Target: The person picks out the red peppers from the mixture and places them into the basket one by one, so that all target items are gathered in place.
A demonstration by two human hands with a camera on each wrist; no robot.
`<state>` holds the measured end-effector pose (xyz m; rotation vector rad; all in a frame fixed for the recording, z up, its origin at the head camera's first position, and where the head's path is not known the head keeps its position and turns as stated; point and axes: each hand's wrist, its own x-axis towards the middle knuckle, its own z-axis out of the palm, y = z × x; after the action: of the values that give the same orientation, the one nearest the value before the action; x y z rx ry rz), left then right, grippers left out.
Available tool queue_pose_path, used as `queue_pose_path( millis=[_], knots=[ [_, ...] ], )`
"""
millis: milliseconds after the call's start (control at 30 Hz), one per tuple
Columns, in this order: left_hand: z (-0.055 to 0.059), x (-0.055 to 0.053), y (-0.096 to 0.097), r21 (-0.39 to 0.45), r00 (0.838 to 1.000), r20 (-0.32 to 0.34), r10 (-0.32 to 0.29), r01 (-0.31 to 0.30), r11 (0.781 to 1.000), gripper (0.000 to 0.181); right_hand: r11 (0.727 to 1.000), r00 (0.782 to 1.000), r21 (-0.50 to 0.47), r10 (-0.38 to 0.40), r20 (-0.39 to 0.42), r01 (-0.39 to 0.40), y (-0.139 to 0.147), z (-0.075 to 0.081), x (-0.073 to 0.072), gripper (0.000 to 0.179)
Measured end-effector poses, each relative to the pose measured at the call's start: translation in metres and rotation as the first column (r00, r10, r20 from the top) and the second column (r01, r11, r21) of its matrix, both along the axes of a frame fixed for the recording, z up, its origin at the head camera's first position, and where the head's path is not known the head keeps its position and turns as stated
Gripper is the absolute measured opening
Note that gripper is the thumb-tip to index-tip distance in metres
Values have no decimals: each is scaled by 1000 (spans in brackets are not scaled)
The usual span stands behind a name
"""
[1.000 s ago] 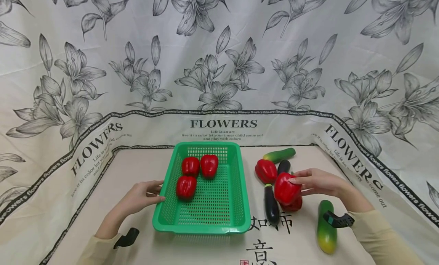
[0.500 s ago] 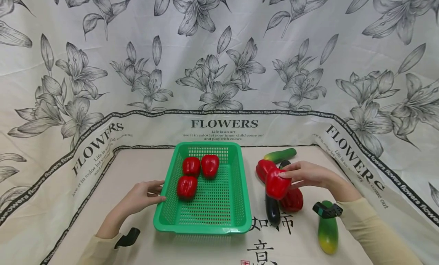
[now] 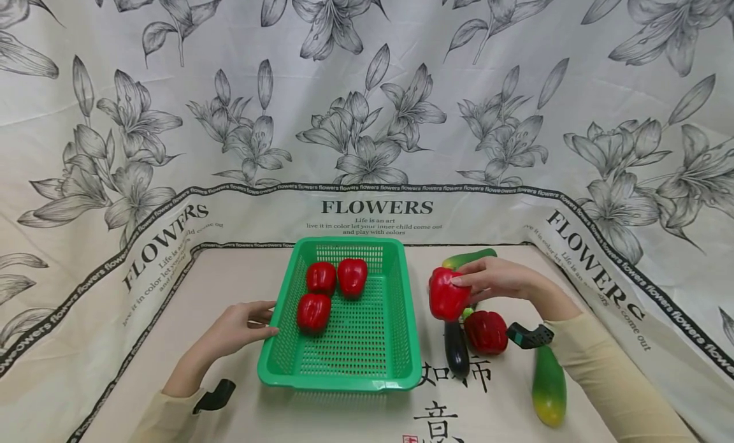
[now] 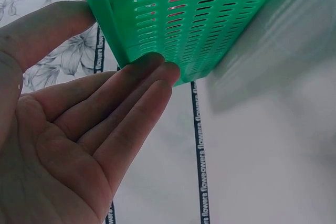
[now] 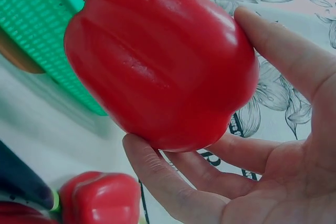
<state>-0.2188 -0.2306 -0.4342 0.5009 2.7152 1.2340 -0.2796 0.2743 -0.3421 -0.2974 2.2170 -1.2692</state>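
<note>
In the head view my right hand [image 3: 497, 278] holds a red bell pepper [image 3: 447, 296] above the table, to the right of the green basket [image 3: 410, 328]. Thumb and fingers grip the pepper [image 5: 163, 66] from either side in the right wrist view. My left hand [image 3: 237, 328] is at the basket's left rim, the thumb on the rim and the fingertips [image 4: 165, 74] against the outer wall below it. Inside the basket lie three red bell peppers [image 3: 313, 313], grouped toward its left and back. Another red bell pepper [image 3: 486, 333] lies on the table beside a dark eggplant [image 3: 457, 350].
A green cucumber-like vegetable with a yellow end [image 3: 548, 392] lies under the right forearm. A second green one [image 3: 464, 258] sits behind the right hand, partly covered. Flower-printed cloth [image 3: 367, 111] rises behind and beside the table.
My right hand has carried the red bell pepper left and toward the back, uncovering the pepper on the table and covering the one farther back. My left hand stays at the basket.
</note>
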Motion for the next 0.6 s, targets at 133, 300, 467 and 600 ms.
queue_pose_path(
  millis=[133,300,467,600],
  knots=[
    [-1,1,0,-1,1000,0,1,-1,1000,61,1000,1000,-18,13,8,-13,-6,2,-4,64],
    [-2,1,0,5,1000,-2,3,-3,1000,61,999,999,-22,28,19,-28,-14,6,-9,65],
    [-1,1,-1,3,1000,1,6,-6,1000,61,999,998,0,47,35,-47,-26,9,-14,64],
    [0,1,0,5,1000,4,5,-5,1000,60,999,998,20,47,47,-48,-35,8,-18,62]
  ],
)
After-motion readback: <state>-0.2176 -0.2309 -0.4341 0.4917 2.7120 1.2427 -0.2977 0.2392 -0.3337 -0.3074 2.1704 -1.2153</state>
